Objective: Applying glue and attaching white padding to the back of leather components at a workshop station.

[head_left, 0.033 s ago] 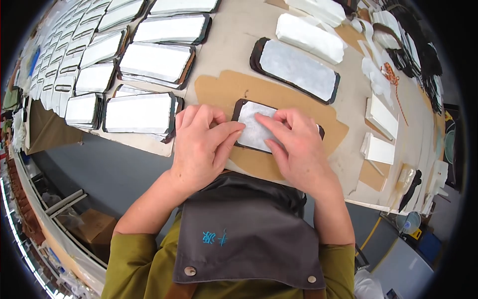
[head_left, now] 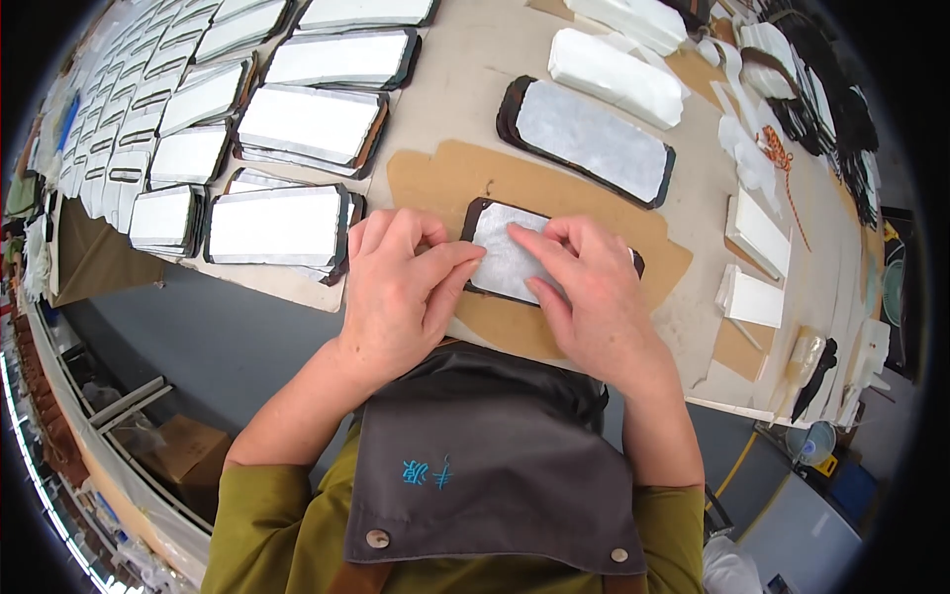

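Note:
A dark, rounded-corner panel (head_left: 479,210) lies in front of me with a white backing sheet (head_left: 500,226) on its face. My left hand (head_left: 401,282) is at its left edge, thumb and forefinger pinched together over the sheet's margin; anything between the fingertips is too small to make out. My right hand (head_left: 594,287) rests over the right half, forefinger and thumb apart, their tips on the white sheet, and hides much of that half. Beneath the panel lies a brown cardboard sheet (head_left: 435,178). Farther back sits a stack of similar panels (head_left: 594,139) with white backing.
Many stacks of white-faced dark panels (head_left: 287,226) cover the table's left side. White sheet bundles (head_left: 614,74) lie at the back. To the right are white blocks (head_left: 757,233), an orange cord (head_left: 775,148) and dark strips (head_left: 841,109). The table's front edge (head_left: 732,404) runs near me.

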`<state>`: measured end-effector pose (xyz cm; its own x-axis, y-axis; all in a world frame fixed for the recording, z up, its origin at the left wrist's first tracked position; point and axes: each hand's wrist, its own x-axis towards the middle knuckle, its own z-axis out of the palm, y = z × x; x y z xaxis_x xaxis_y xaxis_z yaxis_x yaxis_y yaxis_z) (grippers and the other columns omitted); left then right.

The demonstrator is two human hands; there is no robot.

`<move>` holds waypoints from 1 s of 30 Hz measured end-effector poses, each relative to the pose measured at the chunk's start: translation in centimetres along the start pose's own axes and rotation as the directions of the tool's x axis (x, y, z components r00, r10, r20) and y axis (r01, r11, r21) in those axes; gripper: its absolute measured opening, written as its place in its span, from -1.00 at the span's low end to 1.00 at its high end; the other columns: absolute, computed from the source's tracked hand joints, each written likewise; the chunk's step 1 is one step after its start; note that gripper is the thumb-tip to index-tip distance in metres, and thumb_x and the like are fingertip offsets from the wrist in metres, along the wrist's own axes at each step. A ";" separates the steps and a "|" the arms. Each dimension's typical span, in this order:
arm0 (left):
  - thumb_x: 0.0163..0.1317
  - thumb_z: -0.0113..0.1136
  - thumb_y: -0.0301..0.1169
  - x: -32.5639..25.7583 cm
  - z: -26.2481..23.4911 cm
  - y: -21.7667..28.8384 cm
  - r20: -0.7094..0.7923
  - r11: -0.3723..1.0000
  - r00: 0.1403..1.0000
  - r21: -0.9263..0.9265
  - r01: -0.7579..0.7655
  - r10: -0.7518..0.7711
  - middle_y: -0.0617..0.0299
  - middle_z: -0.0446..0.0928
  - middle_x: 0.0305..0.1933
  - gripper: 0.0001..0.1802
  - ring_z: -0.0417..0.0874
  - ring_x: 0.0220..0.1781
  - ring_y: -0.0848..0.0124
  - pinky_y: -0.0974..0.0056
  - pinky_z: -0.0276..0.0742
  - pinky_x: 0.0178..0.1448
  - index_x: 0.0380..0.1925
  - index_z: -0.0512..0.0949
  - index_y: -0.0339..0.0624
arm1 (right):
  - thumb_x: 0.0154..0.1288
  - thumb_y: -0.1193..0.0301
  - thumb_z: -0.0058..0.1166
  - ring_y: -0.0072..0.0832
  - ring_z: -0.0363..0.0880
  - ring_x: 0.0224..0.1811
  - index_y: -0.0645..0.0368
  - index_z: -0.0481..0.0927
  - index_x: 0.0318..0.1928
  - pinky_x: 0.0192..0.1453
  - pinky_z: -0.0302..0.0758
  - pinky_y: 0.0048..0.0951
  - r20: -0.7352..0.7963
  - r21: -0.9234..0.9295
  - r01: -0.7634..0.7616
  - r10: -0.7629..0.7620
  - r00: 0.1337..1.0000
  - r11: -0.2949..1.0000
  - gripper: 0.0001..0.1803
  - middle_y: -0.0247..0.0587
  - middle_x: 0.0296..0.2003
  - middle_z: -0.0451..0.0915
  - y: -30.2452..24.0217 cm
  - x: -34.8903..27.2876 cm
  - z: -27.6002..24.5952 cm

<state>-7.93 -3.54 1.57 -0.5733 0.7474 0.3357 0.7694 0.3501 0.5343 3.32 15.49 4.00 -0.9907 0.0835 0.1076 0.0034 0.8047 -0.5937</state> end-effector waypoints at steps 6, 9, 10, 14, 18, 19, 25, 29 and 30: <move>0.11 0.35 -0.54 0.3 -0.5 -0.1 -0.034 0.998 0.998 -0.031 0.052 -0.053 0.20 0.54 -0.11 -0.80 0.48 -0.06 0.21 0.17 0.27 0.09 -0.22 0.69 -0.13 | 0.15 0.57 0.22 -0.19 0.51 -0.05 0.15 0.60 0.14 0.00 0.39 -0.20 0.041 -0.010 -0.003 0.003 0.999 1.000 -0.52 -0.16 -0.12 0.48 -0.2 0.5 -0.5; 0.15 0.33 -0.48 0.7 -1.3 0.5 0.099 0.992 0.989 -0.062 -0.106 0.112 0.12 0.53 0.22 -0.65 0.47 0.25 0.11 0.07 0.24 0.34 -0.02 0.64 -0.20 | 0.15 0.57 0.23 -0.18 0.51 -0.06 0.16 0.60 0.14 -0.01 0.39 -0.19 0.042 -0.003 -0.011 0.011 0.999 1.000 -0.51 -0.15 -0.12 0.48 -0.1 0.5 -0.5; 0.18 0.31 -0.44 0.5 -1.3 1.1 0.204 0.993 0.972 0.010 -0.118 0.114 0.12 0.44 0.34 -0.57 0.36 0.39 0.10 -0.01 0.14 0.45 0.09 0.58 -0.22 | 0.14 0.57 0.24 -0.19 0.51 -0.06 0.16 0.60 0.14 -0.01 0.39 -0.18 0.035 0.009 -0.010 0.010 0.999 1.000 -0.51 -0.15 -0.12 0.48 0.0 0.4 -0.5; 0.25 0.25 -0.32 0.0 -1.7 1.7 0.403 0.979 0.912 0.135 -0.150 0.084 0.14 0.26 0.53 -0.38 0.07 0.63 0.11 -0.17 -0.15 0.61 0.32 0.42 -0.26 | 0.13 0.57 0.25 -0.18 0.52 -0.05 0.16 0.59 0.14 0.01 0.41 -0.17 -0.010 0.020 -0.052 0.052 0.999 0.998 -0.50 -0.15 -0.09 0.48 0.0 -0.6 -0.2; 0.28 0.21 -0.36 0.5 -3.0 2.4 0.424 0.971 0.904 0.192 -0.142 0.049 0.07 0.25 0.53 -0.41 0.03 0.64 0.05 -0.17 -0.22 0.62 0.32 0.42 -0.28 | 0.14 0.56 0.26 -0.17 0.55 -0.05 0.19 0.60 0.09 0.04 0.47 -0.22 -0.063 0.034 -0.087 0.089 0.994 0.996 -0.55 -0.12 -0.05 0.52 0.0 -2.2 -1.6; 0.27 0.20 -0.38 0.6 -3.1 2.6 0.400 0.969 0.916 0.218 -0.112 0.016 0.05 0.24 0.54 -0.40 0.02 0.65 0.03 -0.17 -0.25 0.63 0.32 0.41 -0.28 | 0.15 0.57 0.26 -0.17 0.58 -0.08 0.21 0.61 0.07 0.02 0.51 -0.26 -0.074 0.066 -0.077 0.082 0.994 0.995 -0.58 -0.10 -0.04 0.54 0.4 -2.7 -2.0; 0.12 0.24 -0.67 3.6 0.2 5.1 0.226 0.942 0.930 -0.244 -0.232 0.288 0.06 0.57 0.14 -0.63 0.56 0.13 0.02 0.09 0.51 0.17 -0.02 0.61 -0.33 | 0.24 0.62 0.18 -0.42 0.63 -0.29 0.27 0.59 0.02 -0.17 0.57 -0.48 -0.345 0.298 -0.258 0.356 0.868 0.919 -0.68 -0.12 -0.15 0.65 3.9 -6.7 -5.0; 0.10 0.26 -0.66 4.9 5.0 5.8 0.176 0.911 0.910 -0.247 -0.330 0.377 0.10 0.56 -0.08 -0.70 0.57 -0.06 0.09 0.11 0.51 0.01 -0.12 0.65 -0.32 | 0.28 0.61 0.16 -0.53 0.62 -0.29 0.28 0.58 -0.01 -0.19 0.57 -0.50 -0.323 0.447 -0.354 0.517 0.793 0.822 -0.74 -0.19 -0.23 0.66 4.8 -6.7 -2.9; 0.10 0.27 -0.64 5.1 5.7 6.1 0.158 0.917 0.915 -0.215 -0.335 0.371 0.11 0.55 -0.10 -0.71 0.56 -0.07 0.10 0.11 0.51 0.00 -0.12 0.66 -0.31 | 0.29 0.60 0.16 -0.54 0.62 -0.30 0.28 0.58 -0.02 -0.19 0.57 -0.51 -0.314 0.501 -0.344 0.537 0.783 0.794 -0.76 -0.19 -0.27 0.66 5.0 -6.6 -2.3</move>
<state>-4.54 5.63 2.16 -0.1941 0.9032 0.3829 0.8374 -0.0507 0.5442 10.23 20.34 2.16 -0.7308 0.6824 0.0160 0.2751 0.3159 -0.9080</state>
